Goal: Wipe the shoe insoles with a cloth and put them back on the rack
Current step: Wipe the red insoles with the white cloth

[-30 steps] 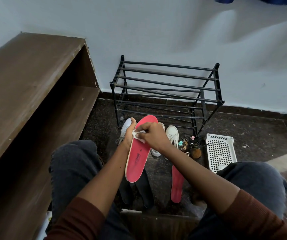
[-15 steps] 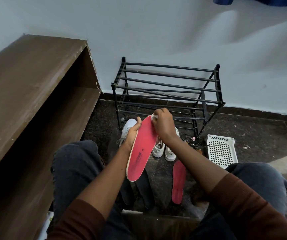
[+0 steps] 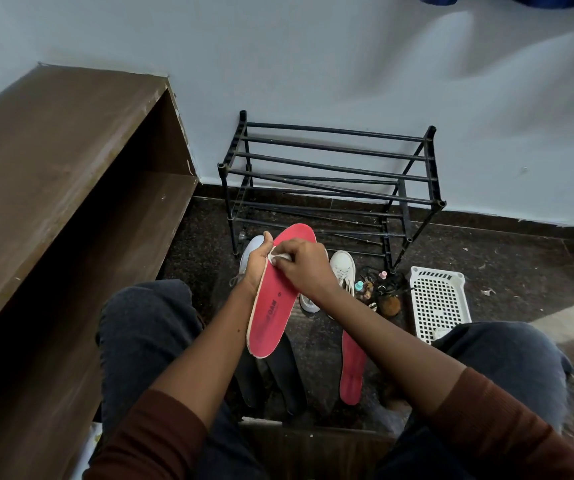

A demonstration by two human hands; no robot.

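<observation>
left hand (image 3: 256,265) grips red insole (image 3: 273,327) | right hand (image 3: 304,268) pinches cloth (image 3: 276,257) | print (image 3: 269,304): perhaps "FOAM"

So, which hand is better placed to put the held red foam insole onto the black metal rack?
Probably the left hand: it grips the red foam insole at its edge. The right hand pinches a small white cloth against it, so is occupied.

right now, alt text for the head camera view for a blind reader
A seated person's left hand holds a red insole while the right hand presses a white cloth on it. Ahead on the dark floor: a second red insole, white shoes, a white basket and a black rack.
</observation>
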